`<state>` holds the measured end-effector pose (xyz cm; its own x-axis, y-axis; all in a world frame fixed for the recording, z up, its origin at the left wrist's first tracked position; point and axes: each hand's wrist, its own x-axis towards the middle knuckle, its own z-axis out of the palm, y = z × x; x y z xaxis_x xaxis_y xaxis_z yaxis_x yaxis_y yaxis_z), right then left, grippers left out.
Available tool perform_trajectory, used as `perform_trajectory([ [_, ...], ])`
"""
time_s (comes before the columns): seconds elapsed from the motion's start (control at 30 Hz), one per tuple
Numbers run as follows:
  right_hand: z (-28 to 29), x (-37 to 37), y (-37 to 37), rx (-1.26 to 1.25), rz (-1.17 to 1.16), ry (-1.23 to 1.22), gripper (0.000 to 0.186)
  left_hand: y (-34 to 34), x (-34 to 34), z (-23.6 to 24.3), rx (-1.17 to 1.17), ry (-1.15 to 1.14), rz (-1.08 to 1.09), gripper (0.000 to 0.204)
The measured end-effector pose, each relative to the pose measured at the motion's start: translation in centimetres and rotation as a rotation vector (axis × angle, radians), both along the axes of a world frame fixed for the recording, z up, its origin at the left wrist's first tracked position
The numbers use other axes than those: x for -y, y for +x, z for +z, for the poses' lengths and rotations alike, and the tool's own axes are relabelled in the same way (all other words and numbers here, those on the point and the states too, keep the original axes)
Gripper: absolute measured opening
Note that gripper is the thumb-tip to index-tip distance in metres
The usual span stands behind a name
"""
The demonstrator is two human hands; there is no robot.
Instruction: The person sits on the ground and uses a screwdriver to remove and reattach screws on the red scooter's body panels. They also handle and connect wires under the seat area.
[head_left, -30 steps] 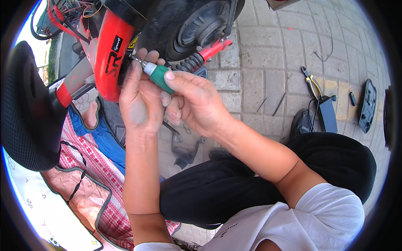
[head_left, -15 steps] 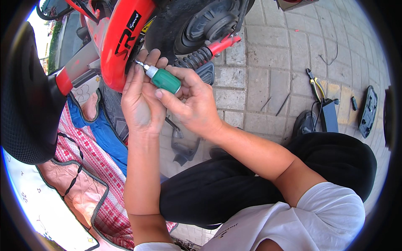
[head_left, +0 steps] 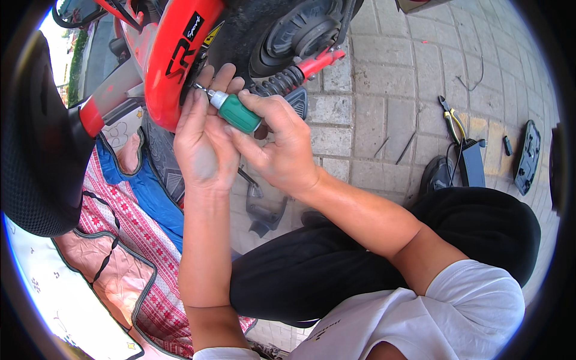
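My right hand (head_left: 279, 138) is closed round the green handle of a short screwdriver (head_left: 239, 114), thumb on the near side and fingers on the far side. The metal bit points up and left toward the underside of a red scooter body panel (head_left: 171, 72). My left hand (head_left: 207, 141) lies palm up beneath the tool. Its thumb and a finger come together at the bit's tip, while the other fingers stretch out behind it. Those fingers hide whether a screw sits at the tip.
Above are a black wheel (head_left: 273, 51) and a red-ended shock absorber (head_left: 321, 64). Pliers (head_left: 451, 120), a black box (head_left: 472, 165), a black plastic cover (head_left: 527, 157) and thin rods lie on the paving at right. A black handlebar grip (head_left: 45, 144) and patterned quilted cloth (head_left: 135, 234) fill the left.
My right fingers and the screwdriver handle have shifted slightly to the right, and the handle looks turned a little. My left hand stays at the tip, almost still.
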<state>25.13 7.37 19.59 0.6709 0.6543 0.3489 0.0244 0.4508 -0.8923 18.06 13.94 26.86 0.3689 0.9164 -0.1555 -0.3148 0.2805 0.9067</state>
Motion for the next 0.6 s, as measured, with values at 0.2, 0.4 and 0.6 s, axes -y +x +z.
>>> perform_trajectory([
  [0.2,0.1,0.1,0.2,0.009,0.033,-0.025,0.049,0.0,-0.1,-0.2,-0.007,0.052,0.031,0.039],
  [0.4,0.1,-0.1,0.1,-0.036,0.005,0.006,0.045,0.1,-0.1,-0.1,0.057,0.045,0.002,0.040],
  [0.6,1.1,0.0,1.9,-1.089,0.782,-0.010,0.026,0.0,0.0,0.1,-0.003,0.018,0.020,0.040],
])
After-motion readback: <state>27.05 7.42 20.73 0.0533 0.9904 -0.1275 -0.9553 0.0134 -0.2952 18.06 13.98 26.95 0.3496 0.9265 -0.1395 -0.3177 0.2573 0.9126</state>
